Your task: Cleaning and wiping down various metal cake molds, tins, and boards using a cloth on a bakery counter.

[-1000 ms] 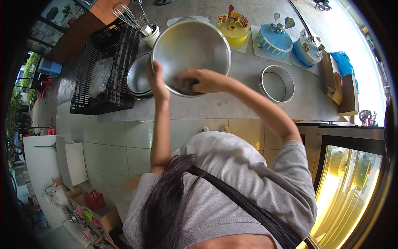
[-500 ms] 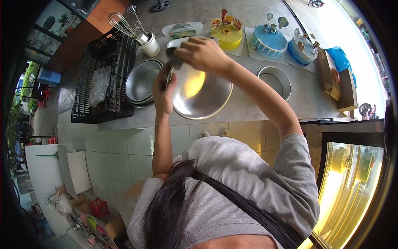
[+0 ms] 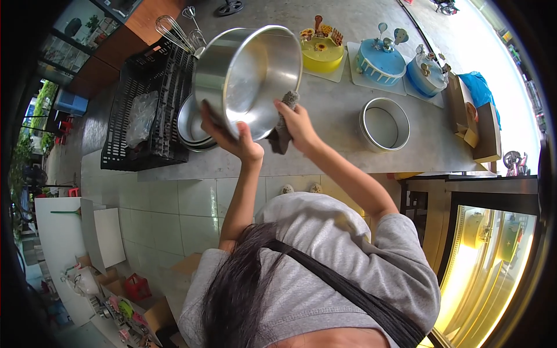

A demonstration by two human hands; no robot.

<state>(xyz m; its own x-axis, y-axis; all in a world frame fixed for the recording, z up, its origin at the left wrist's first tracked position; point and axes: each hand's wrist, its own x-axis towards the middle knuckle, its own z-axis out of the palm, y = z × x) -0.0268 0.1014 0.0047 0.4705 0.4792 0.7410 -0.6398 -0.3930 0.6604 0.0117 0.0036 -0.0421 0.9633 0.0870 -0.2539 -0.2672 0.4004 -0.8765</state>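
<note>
A large, deep metal bowl (image 3: 262, 78) is held tilted above the table, its wide mouth facing right. My left hand (image 3: 243, 145) grips it from below at the near side, thumb by the rim and fingers spread under the outer wall, partly blurred. In my right hand (image 3: 299, 127) is a dark grey cloth (image 3: 280, 139), closed in the fingers and pressed at the bowl's lower right rim. Partly hidden behind the bowl and my left hand, nested metal pans (image 3: 188, 124) rest on the table. To the right stand round metal cake tins (image 3: 385, 124), one inside another.
A black plastic crate (image 3: 145, 110) holding a clear plastic bag sits at the left. Whisks (image 3: 174, 32) stand behind it. Along the far side are a yellow cake (image 3: 322, 55) and two blue cakes (image 3: 380, 61). An open cardboard box (image 3: 484, 130) lies at the table's right end.
The bowl has been lifted and turned, moving left and away from me. My right hand with the cloth has gone from the bowl's far rim to its lower right rim.
</note>
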